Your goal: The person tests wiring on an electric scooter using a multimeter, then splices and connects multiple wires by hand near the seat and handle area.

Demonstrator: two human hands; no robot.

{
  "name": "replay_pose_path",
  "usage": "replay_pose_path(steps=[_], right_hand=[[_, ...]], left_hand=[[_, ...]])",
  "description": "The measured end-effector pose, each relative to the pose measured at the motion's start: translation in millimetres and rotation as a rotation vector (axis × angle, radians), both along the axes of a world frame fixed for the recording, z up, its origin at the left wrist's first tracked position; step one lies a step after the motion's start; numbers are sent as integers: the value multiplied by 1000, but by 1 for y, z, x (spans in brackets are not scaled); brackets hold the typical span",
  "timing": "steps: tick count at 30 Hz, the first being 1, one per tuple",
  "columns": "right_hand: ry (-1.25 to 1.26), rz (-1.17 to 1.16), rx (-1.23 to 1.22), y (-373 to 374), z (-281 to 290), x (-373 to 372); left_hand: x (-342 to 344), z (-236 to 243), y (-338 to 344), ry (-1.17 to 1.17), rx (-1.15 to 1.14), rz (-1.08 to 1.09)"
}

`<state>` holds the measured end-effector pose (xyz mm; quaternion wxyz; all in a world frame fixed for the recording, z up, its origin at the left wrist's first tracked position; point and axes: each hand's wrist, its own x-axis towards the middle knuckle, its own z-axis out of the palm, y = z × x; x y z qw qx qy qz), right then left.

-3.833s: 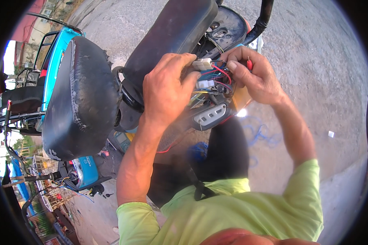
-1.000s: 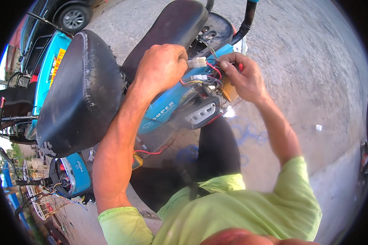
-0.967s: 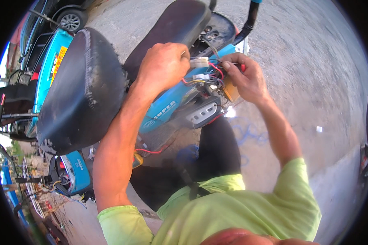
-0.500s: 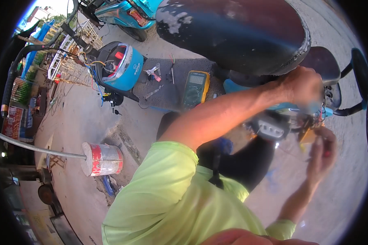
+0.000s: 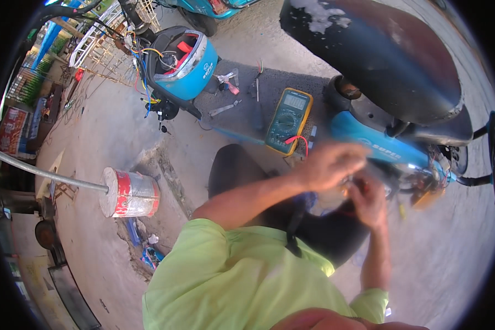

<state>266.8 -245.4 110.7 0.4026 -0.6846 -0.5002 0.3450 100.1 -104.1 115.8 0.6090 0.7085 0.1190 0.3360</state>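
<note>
Both hands, left hand [image 5: 327, 165] and right hand [image 5: 368, 199], are blurring near the scooter [image 5: 379, 148]; grip unclear, so loose wires [image 5: 423, 179] risk shorting.

Left hand [image 5: 329, 165]: motion-blurred, raised in front of the blue scooter body [image 5: 368, 140], fingers loosely curled; contents not discernible. Right hand [image 5: 368, 201]: just below and right of the left, also blurred, close to it; grip not discernible. Multimeter [image 5: 287, 120]: yellow-cased, lying face-up on a dark mat [image 5: 242, 104], a red lead [image 5: 297, 140] curling off its lower end. Scooter seat [image 5: 379, 55]: black, worn, tipped up above the body. Small hand tools [image 5: 225, 91]: scattered on the mat. Blue headlight housing [image 5: 181, 66]: opened, wires trailing. Red-and-white cylinder [image 5: 129, 192]: lying on concrete, metal pipe [image 5: 44, 173] attached.
</note>
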Motion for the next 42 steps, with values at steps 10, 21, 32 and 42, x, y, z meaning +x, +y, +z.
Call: replay_pose_path(steps=[10,21,32,42], right_hand=[[-60,166,-106,37,-80,-45],[26,399,-194,54,-134,-105],[-105,605,-309,69,-184,-110],[-150,594,-288,64,-204,-108]], left_hand=[[-170,-122,284,983,583,1001],[-184,-153,259,814,712,926],[-190,-158,239,521,891,960],[-179,-127,260,623,92,1053]])
